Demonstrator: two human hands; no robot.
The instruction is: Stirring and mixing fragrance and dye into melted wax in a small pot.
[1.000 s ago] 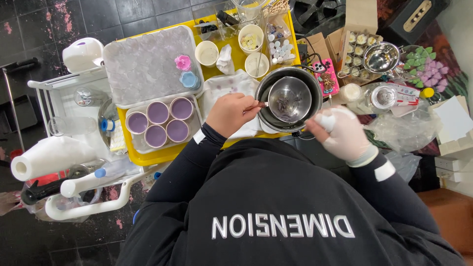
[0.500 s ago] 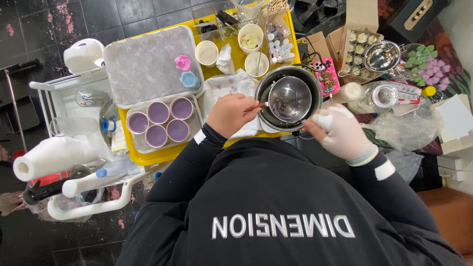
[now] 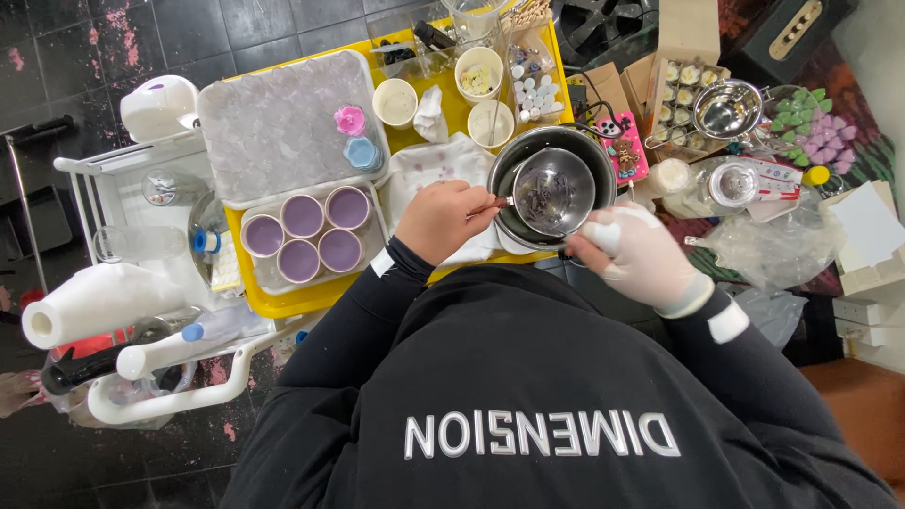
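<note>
Head view: the person's two hands met over a small steel pouring pot [image 3: 554, 191] that sat inside a larger dark pan [image 3: 509, 221] on the right end of a yellow tray [image 3: 283, 303].
Pot contents: dark bits lay on the pot's floor; whether they were melted could not be told.
Left hand: the bare left hand [image 3: 441, 221] was curled, its fingers [image 3: 464, 200] closed on a thin reddish stick or handle [image 3: 497, 203] reaching to the pot's left rim.
Right hand: the right hand [image 3: 641, 260], in a white glove, was closed around something white at the pan's lower right edge; what exactly it gripped could not be told.
Doing it well: by my judgement, the gloved hand should brace the pan steadily while the stick moves slowly, so the small pot does not tip inside it.
Near the pot: a white stained cloth [image 3: 434, 168] lay under the left hand, with three pale cups [image 3: 479, 73] just beyond.
Further left: four round moulds with lilac filling [image 3: 304, 236] stood in a clear tray, beside a frosted lid [image 3: 273, 127].
Right side: a box of small filled cups [image 3: 681, 92] and a steel funnel-like bowl [image 3: 728, 108] stood well apart from the pan.
Far left: a paper roll [image 3: 94, 306] lay on a white trolley [image 3: 90, 174].
</note>
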